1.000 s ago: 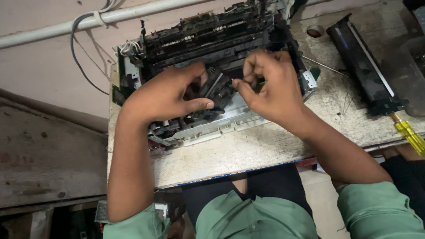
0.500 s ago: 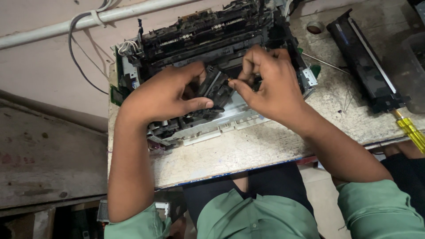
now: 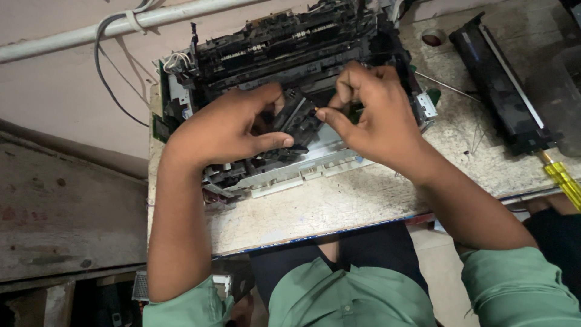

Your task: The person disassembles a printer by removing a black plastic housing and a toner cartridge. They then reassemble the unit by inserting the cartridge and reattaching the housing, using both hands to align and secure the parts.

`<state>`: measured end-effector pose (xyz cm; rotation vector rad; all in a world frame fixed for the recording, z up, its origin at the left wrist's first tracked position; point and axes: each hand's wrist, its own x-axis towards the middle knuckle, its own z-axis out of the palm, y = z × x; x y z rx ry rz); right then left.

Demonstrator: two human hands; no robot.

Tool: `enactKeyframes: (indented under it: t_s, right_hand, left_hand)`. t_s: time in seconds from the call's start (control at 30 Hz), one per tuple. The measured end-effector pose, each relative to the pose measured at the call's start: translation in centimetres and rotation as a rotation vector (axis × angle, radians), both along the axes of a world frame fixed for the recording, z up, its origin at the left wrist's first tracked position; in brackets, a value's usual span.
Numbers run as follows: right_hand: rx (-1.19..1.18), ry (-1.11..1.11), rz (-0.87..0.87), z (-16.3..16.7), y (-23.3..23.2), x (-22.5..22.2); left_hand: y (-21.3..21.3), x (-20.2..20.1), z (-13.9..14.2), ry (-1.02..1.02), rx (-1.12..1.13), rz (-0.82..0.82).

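fingers (image 3: 284, 140) of both hands pinch black printer part (image 3: 298, 121).

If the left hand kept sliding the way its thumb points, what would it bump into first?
The left hand points rightward, so it would probably meet the right hand's fingertips first, just past the small black part it pinches inside the printer. Depth is hard to judge.

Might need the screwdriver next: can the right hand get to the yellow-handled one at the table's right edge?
Probably yes: the screwdriver lies in the open beside the right forearm, but the right hand is busy inside the printer.
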<state>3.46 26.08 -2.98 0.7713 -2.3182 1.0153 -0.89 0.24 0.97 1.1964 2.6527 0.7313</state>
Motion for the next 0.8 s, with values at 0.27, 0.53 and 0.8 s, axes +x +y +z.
enactKeyframes:
  t_s: [0.27,0.53,0.8]
  right_hand:
    - [-0.030,-0.114,-0.020,0.25,-0.03,0.09]
    - [0.006,-0.002,-0.019,0.44,-0.33,0.04]
    - [0.140,0.132,-0.012,0.67,-0.08,0.02]
  left_hand:
    - [-0.03,-0.30,-0.21,0.028,0.043,-0.064]
    - [-0.26,-0.20,-0.05,0.035,0.061,-0.088]
    - [-0.24,-0.28,-0.18,0.027,0.108,-0.131]
